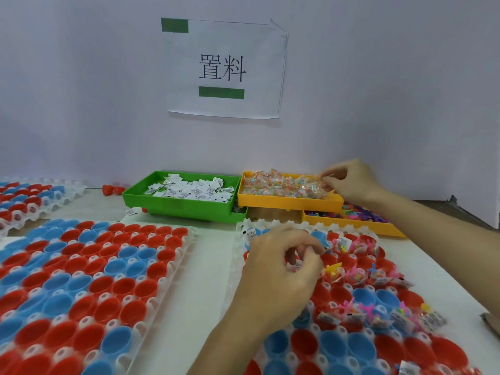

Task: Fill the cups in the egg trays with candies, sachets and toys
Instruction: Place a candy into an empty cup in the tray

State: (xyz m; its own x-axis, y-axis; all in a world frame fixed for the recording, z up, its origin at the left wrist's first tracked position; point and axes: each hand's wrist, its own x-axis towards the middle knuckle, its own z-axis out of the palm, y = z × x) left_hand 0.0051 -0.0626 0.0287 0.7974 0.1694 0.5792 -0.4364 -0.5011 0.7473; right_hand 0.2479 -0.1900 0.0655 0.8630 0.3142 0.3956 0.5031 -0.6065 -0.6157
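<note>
On a white tabletop against a pale wall, seen from above and behind two bare hands. Right hand [349, 180] reaching to the far yellow tray [286, 203], fingertips pinching a clear packet from the heap of candies [281, 185]. Left hand [281, 262] hovering over the near right egg tray [240, 269], fingers curled around what looks like a small white sachet with a bit of candy, though the exact contents hard to make out. Beneath it, red and blue cups [362, 299]; several toward the tray's far and right side already holding candies, printed sachets and small pink and yellow toys, the nearer rows bare. To the left, a second egg tray [186, 234] of red and blue cups, all unfilled, and a third partly visible at the far left edge. Behind, a green tray [176, 207] of white sachets [189, 189], just beside the yellow one; a lower yellow tray of bright toys [359, 213] partly hidden by the right forearm. Taped above, a paper sign [224, 69] with two printed characters. Likely risks: candy packets clinging together, so more than one lifted and a cup doubled; a light sachet slipping from the left hand into a filled cup or between cups; the right forearm brushing toys out of their tray.
</note>
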